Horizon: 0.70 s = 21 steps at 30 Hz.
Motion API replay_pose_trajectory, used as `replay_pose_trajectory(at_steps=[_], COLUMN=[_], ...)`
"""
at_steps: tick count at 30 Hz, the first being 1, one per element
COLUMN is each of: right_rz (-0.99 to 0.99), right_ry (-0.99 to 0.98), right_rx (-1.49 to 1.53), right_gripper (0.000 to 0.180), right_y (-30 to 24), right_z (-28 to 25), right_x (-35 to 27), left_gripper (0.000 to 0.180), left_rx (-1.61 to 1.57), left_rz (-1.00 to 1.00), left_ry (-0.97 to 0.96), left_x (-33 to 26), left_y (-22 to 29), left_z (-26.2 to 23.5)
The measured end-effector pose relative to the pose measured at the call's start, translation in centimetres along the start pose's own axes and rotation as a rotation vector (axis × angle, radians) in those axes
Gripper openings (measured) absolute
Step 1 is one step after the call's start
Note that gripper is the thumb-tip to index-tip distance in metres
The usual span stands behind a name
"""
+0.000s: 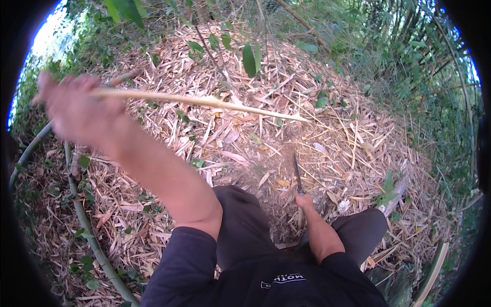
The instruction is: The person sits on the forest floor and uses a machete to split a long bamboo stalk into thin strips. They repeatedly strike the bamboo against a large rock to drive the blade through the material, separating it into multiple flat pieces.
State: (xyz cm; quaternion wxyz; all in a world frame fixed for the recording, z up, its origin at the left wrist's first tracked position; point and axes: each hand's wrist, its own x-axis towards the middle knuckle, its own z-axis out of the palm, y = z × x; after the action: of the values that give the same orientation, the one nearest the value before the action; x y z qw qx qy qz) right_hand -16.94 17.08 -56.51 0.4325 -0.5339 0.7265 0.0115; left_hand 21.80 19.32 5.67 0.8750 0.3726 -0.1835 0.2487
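Pale split bamboo strip (204, 101) held horizontal; dark knife (297, 174) pointing up.

Left hand (76, 110) blurred; knife (297, 175) handle hidden in right hand (304, 201)

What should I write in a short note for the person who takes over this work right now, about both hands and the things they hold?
Left hand: raised, blurred by motion, closed on one end of a long pale split bamboo strip, which reaches right to a thin tip.
Right hand: low in front of the knees, closed on the handle of a dark knife, blade pointing away over the leaf litter.
Around: ground covered with dry bamboo leaves; green bamboo stem lying at the left.
Done: the strip looks already split thin.
Left: cannot tell from this view.
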Motion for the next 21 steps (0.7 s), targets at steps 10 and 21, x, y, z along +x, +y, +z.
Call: replay_pose_trajectory(at_steps=[10,21], right_rz=[-0.025,-0.050], right_ry=[-0.098,-0.054], right_rx=[0.231,-0.124], right_gripper=[0.038,0.069], right_y=[2.3,-0.6], right_z=[1.0,-1.8], right_x=[2.1,-1.4], left_gripper=[0.036,0.034], left_rx=[0.061,-0.027], left_rz=[0.037,0.040], left_ry=[0.014,-0.094], left_x=[-2.0,-0.4], left_y=[-10.0,-11.4], left_z=[2.4,1.7])
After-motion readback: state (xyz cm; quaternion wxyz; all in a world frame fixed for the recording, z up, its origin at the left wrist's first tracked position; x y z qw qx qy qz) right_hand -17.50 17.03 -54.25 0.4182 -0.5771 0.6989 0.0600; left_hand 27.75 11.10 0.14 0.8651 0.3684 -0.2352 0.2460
